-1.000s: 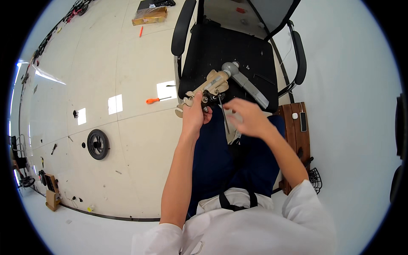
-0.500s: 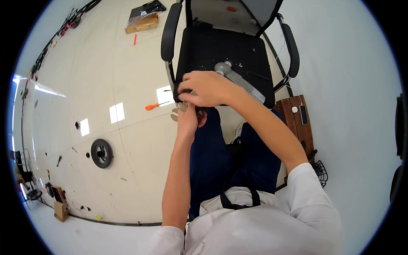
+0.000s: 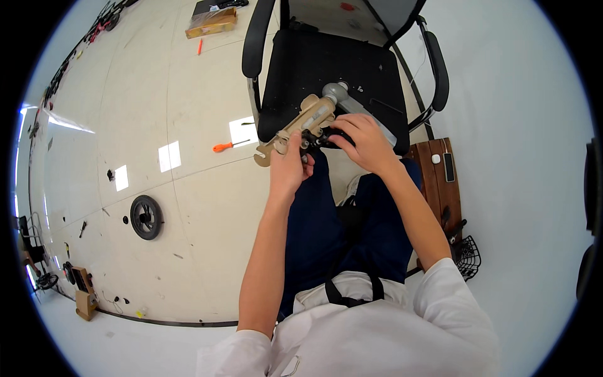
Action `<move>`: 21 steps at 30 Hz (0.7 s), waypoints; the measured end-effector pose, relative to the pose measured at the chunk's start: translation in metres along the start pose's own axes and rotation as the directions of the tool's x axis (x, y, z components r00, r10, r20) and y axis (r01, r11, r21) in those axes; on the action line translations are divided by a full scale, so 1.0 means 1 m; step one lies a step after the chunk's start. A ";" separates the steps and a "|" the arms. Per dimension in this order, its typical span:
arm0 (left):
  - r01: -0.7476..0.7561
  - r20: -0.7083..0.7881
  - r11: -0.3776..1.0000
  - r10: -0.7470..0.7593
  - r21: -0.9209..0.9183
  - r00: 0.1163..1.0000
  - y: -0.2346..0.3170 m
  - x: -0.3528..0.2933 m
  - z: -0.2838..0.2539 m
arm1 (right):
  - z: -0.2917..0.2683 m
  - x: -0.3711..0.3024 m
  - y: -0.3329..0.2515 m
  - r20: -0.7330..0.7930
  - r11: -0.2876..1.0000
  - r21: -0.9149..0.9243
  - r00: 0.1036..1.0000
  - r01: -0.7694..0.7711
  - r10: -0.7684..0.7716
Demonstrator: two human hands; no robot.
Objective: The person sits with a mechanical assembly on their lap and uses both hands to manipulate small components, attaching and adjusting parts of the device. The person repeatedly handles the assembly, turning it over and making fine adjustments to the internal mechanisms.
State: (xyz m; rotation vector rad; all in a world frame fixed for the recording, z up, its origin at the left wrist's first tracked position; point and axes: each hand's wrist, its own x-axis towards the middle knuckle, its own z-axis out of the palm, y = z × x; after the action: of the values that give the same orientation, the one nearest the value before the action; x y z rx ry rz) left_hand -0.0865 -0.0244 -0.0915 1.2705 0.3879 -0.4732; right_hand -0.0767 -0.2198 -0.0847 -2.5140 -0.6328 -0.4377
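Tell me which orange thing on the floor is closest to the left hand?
The orange-handled screwdriver with its thin shaft; the orange stick lies farther from the left hand.

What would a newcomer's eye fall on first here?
First, the tan part at the front of the black chair, gripped by the left hand, with the right hand at its side. Then the wheel on the floor at left, and the orange screwdriver nearer the chair.

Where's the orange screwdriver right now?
In the head view, the orange screwdriver lies on the pale tiled floor, left of the black chair and the person's left hand, above and right of the black wheel.
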 end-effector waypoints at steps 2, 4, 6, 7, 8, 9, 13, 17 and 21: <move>-0.001 -0.024 0.997 -0.001 -0.073 1.000 0.000 0.003 -0.003 | 0.008 0.008 0.005 -0.020 0.999 -0.033 0.999 0.031 -0.032; -0.008 -0.041 0.991 0.002 -0.132 0.999 -0.001 0.005 -0.007 | 0.011 0.004 -0.001 0.010 0.996 -0.042 0.997 -0.073 0.074; -0.008 -0.051 0.991 0.001 -0.130 0.999 -0.001 0.006 -0.007 | 0.018 0.001 -0.011 -0.101 0.996 -0.068 0.993 -0.066 0.059; -0.004 -0.054 0.991 -0.003 -0.131 0.999 -0.002 0.006 -0.007 | 0.019 -0.002 -0.018 -0.092 0.989 -0.086 0.989 -0.122 0.114; -0.005 -0.064 0.993 -0.002 -0.121 0.998 -0.002 0.007 -0.006 | 0.019 -0.004 -0.025 -0.085 0.979 -0.104 0.982 -0.176 0.168; -0.007 -0.074 0.994 -0.001 -0.110 0.997 -0.002 0.007 -0.006 | 0.020 -0.005 -0.030 -0.079 0.965 -0.123 0.972 -0.230 0.222; 0.015 -0.056 0.993 -0.021 -0.119 0.998 -0.003 0.009 -0.009 | 0.011 0.000 -0.034 -0.018 0.935 0.007 0.935 -0.355 0.355; 0.046 -0.017 0.985 -0.049 -0.165 0.999 -0.005 0.007 -0.007 | -0.002 -0.010 -0.019 0.073 0.887 0.192 0.907 -0.420 0.414; 0.044 -0.040 0.981 -0.052 -0.189 0.998 -0.004 0.009 -0.008 | -0.015 -0.025 0.000 0.136 0.829 0.244 0.864 -0.504 0.485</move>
State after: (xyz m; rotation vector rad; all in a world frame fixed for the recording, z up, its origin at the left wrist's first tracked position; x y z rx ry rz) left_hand -0.0816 -0.0189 -0.1015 1.0918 0.4904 -0.4391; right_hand -0.1006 -0.2372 -0.0831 -2.3124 -0.0350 -0.0635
